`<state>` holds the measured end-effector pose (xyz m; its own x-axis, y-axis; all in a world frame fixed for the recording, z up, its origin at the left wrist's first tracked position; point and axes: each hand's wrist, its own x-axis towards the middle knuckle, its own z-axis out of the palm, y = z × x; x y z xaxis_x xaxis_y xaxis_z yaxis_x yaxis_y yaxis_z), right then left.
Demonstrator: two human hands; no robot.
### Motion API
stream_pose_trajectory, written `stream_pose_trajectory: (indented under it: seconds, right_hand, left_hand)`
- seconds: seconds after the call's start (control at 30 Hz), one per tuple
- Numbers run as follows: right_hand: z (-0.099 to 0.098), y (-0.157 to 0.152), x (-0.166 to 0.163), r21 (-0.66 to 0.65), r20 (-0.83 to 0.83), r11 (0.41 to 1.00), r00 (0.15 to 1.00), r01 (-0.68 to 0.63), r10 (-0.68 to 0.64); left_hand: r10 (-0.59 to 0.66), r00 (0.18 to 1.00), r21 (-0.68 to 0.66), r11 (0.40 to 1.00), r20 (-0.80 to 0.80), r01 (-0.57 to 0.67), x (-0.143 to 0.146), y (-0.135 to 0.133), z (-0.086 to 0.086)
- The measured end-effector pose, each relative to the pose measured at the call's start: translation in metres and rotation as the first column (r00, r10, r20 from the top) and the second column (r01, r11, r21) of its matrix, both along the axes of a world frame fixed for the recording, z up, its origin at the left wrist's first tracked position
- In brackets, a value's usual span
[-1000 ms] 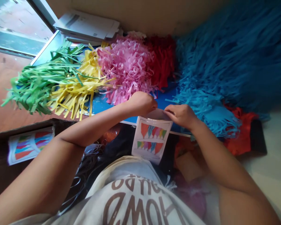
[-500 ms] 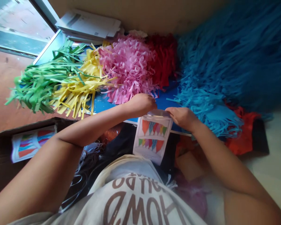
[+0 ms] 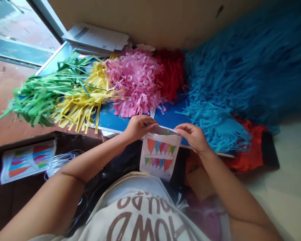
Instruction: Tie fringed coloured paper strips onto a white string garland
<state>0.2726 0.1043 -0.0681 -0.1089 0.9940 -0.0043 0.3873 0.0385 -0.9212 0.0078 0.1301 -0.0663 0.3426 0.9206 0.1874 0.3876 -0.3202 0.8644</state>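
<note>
A flat packet with a printed picture of colourful tassel bunting [image 3: 160, 161] hangs upright over my lap. Its upper edge looks clear and stands slightly apart, like the mouth of a plastic bag. My left hand [image 3: 139, 128] pinches that edge near its left corner. At the right corner, my right hand [image 3: 193, 136] grips it between thumb and fingers. Just beyond my hands lie a pink fringed paper bundle [image 3: 137, 78] and a light blue one [image 3: 215, 129]. What the packet holds is hard to make out.
Green [image 3: 42, 90], yellow [image 3: 82, 103] and red fringed bundles [image 3: 173, 72] lie across the blue table [image 3: 115, 118]. Papers [image 3: 97, 36] are stacked behind. A cardboard box [image 3: 15, 142] with another printed sheet [image 3: 27, 162] and white string [image 3: 62, 160] stands at left. Orange material [image 3: 251, 152] hangs at right.
Both hands and the packet have come slightly lower in view. My left hand has shifted left and turned, showing its thumb and fingers at the packet's edge. The view has tilted a little.
</note>
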Motion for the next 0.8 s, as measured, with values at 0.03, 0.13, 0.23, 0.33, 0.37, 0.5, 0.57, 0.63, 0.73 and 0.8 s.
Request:
stream_pose_trajectory:
  seconds: [0.03, 0.13, 0.23, 0.33, 0.37, 0.5, 0.57, 0.63, 0.73, 0.8]
  right_hand:
    - [0.001, -0.002, -0.001, -0.027, -0.019, 1.0, 1.0, -0.005, 0.004]
    - [0.012, -0.01, -0.002, -0.045, 0.02, 0.998, 0.999, -0.043, 0.044]
    - [0.033, -0.02, -0.003, 0.005, 0.093, 0.994, 0.99, -0.105, 0.104]
    - [0.06, -0.03, -0.009, -0.003, 0.221, 0.955, 0.931, -0.296, 0.29]
    - [0.07, -0.032, -0.013, -0.023, 0.275, 0.929, 0.892, -0.368, 0.36]
    - [0.1, -0.035, -0.026, -0.118, 0.437, 0.809, 0.701, -0.576, 0.563]
    - [0.104, -0.036, -0.03, -0.14, 0.469, 0.773, 0.646, -0.619, 0.603]
    - [0.101, -0.039, -0.029, -0.125, 0.472, 0.774, 0.649, -0.62, 0.596]
    - [0.092, -0.045, -0.025, -0.078, 0.47, 0.809, 0.694, -0.582, 0.545]
    - [0.089, -0.05, -0.025, -0.054, 0.501, 0.817, 0.692, -0.574, 0.519]
  left_hand:
    - [0.046, 0.997, -0.083, 0.996, 0.065, -0.041, 0.001, -0.004, 0.0]
    - [0.035, 0.988, -0.281, 0.96, 0.147, 0.008, 0.0, -0.014, 0.008]
    - [0.013, 0.99, -0.296, 0.955, 0.143, 0.031, 0.002, -0.029, 0.017]
    - [0.077, 0.977, -0.196, 0.98, 0.197, -0.038, 0.011, -0.049, 0.019]
    - [0.112, 0.966, -0.17, 0.983, 0.235, -0.073, 0.016, -0.054, 0.018]
    - [0.211, 0.89, -0.156, 0.975, 0.405, -0.16, 0.031, -0.071, 0.01]
    - [0.188, 0.86, -0.166, 0.979, 0.475, -0.122, 0.032, -0.076, 0.006]
    - [0.15, 0.817, -0.159, 0.985, 0.556, -0.073, 0.029, -0.082, 0.001]
    - [0.105, 0.808, -0.077, 0.994, 0.579, -0.073, 0.023, -0.091, -0.009]
    - [0.12, 0.848, -0.004, 0.991, 0.516, -0.137, 0.022, -0.096, -0.015]
